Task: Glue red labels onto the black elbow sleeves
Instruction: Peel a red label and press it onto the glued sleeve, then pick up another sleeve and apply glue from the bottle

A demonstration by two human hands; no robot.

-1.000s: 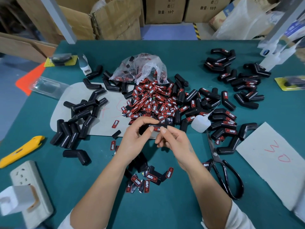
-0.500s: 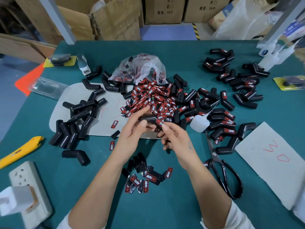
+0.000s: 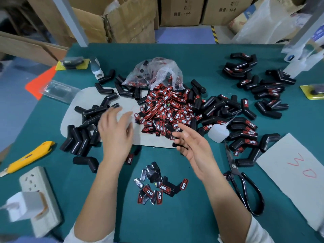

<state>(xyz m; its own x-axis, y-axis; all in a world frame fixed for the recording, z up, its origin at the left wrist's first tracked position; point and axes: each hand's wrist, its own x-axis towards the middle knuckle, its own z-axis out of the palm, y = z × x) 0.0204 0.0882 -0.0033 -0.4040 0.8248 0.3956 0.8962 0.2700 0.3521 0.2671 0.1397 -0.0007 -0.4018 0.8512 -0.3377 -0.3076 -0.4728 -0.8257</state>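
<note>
Two empty hands, apart | left hand [image 3: 114, 132] fingers spread, beside bare black elbow sleeves [image 3: 84, 130] to its left | right hand [image 3: 192, 146] relaxed, nearest red label pile [image 3: 166, 111] just ahead

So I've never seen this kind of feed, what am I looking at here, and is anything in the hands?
It is one picture from a camera worn on a person's head, looking down at their bare hands over a green table. The left hand is spread open above unlabelled black elbow sleeves. The right hand is open, palm up; neither holds anything. Between them lies a heap of red labels, spilling from a plastic bag. To the right are a white glue bottle, labelled sleeves and scissors.
</note>
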